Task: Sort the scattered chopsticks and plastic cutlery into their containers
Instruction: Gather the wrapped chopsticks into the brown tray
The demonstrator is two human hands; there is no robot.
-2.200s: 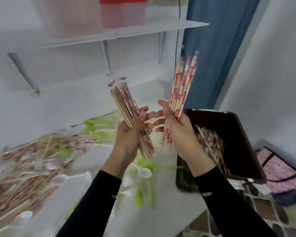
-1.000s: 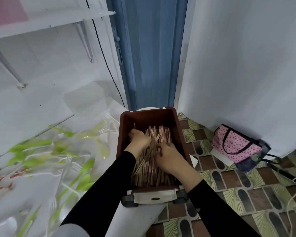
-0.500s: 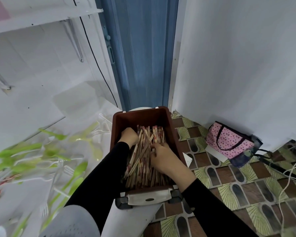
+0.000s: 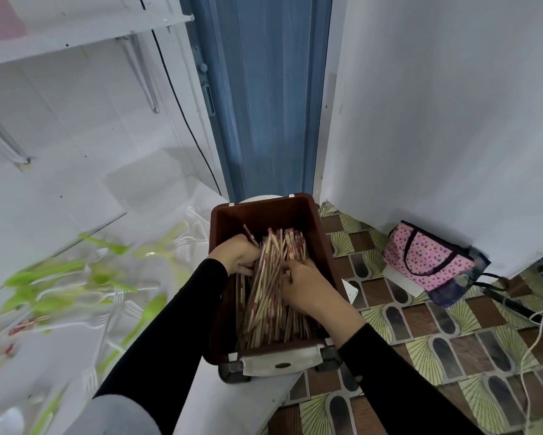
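Note:
A brown plastic bin (image 4: 321,246) stands at the right end of the white table (image 4: 232,403). It holds a pile of paper-wrapped chopsticks (image 4: 271,304) lying lengthwise. Both my hands are down inside the bin. My left hand (image 4: 237,254) grips a few sticks at the pile's left side, and one stick pokes out above its knuckles. My right hand (image 4: 307,288) has its fingers curled into the sticks on the pile's right side. Black sleeves cover both forearms.
Green and white plastic spoons and forks (image 4: 75,284) lie scattered, blurred, on the table to the left, with a few wrapped chopsticks (image 4: 22,324) at the far left. A pink bag (image 4: 427,259) and cables (image 4: 533,318) lie on the tiled floor to the right. A shelf (image 4: 75,36) hangs above.
Earlier each hand held a bundle of chopsticks above the table; both bundles are now in the bin. In the last half second both hands shifted slightly within the pile.

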